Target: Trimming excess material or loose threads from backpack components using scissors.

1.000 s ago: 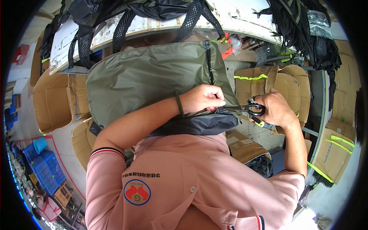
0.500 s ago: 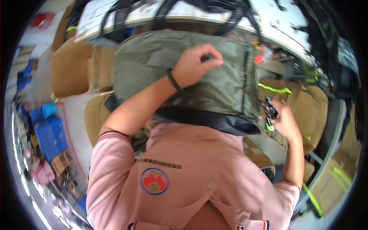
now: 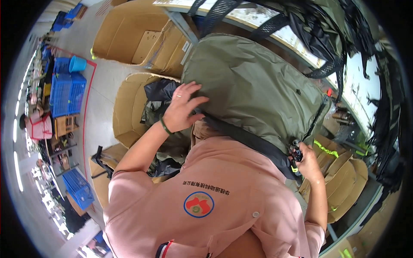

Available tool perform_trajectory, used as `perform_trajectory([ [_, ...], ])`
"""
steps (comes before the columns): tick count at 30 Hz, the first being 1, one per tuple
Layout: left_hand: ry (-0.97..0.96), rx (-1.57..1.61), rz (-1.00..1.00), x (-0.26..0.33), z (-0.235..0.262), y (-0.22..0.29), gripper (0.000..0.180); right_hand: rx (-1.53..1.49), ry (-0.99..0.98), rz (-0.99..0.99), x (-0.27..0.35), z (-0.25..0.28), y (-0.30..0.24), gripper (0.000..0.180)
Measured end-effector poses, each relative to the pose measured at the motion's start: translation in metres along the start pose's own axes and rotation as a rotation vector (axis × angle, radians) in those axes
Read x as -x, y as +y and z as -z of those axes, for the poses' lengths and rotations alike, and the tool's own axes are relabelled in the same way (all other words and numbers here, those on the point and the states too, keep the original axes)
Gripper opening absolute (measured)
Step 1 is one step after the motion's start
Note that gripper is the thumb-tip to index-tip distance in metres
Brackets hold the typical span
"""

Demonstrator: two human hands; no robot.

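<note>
A large olive-green fabric piece point(image 3: 254, 77), rounded at its far end and likely part of a bag, lies in front of me. A black band point(image 3: 241, 135) runs along its near edge, by my shirt. At its left near corner is my left hand point(image 3: 183, 107), fingers spread, holding nothing; whether the fingertips touch the cloth is unclear. My right hand point(image 3: 310, 163) is closed around a small black hand tool point(image 3: 296, 150) with shiny metal parts, at the fabric's right near corner. The tool's exact kind cannot be made out. A black zipper-like strip point(image 3: 317, 118) lines the fabric's right side.
An open cardboard box point(image 3: 124, 107) with dark cloth stands at my left; another box point(image 3: 124, 34) is beyond it. More cardboard point(image 3: 344, 189) stands at the right. Black straps point(image 3: 217, 19) hang over the white worktable point(image 3: 359, 81). Blue crates point(image 3: 66, 94) stand far left.
My left hand has moved from above the middle of the fabric to its left near corner, its fingers spreading. The view has turned. My right hand still holds the tool, now against the fabric's corner.
</note>
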State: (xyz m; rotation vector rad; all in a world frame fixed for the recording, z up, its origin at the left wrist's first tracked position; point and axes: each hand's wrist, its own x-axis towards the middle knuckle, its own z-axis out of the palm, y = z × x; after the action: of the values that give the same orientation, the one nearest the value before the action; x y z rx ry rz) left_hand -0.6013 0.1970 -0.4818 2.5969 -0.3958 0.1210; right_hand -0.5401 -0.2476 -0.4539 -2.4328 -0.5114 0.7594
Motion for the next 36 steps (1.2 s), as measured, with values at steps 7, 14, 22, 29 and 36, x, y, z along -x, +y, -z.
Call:
perform_trajectory([
  [7,0.014,0.006,-0.216,-0.018,-0.015,-0.011,0.046,0.024,-0.01,-0.021,0.003,0.001,-0.001,0.026],
  [14,0.006,0.096,-0.337,-0.041,-0.01,-0.016,0.032,0.127,0.102,-0.084,0.015,0.029,-0.02,0.029],
  [22,-0.022,0.159,-0.348,-0.06,-0.004,-0.012,0.02,0.2,0.183,-0.073,0.017,0.048,-0.019,0.033],
  [29,-0.13,0.231,-0.294,-0.068,-0.002,-0.01,0.012,0.227,0.205,-0.085,0.009,0.044,-0.012,0.028],
  [36,-0.249,0.308,-0.153,-0.09,0.012,-0.011,0.013,-0.047,0.229,0.041,-0.032,0.041,-0.04,0.026],
])
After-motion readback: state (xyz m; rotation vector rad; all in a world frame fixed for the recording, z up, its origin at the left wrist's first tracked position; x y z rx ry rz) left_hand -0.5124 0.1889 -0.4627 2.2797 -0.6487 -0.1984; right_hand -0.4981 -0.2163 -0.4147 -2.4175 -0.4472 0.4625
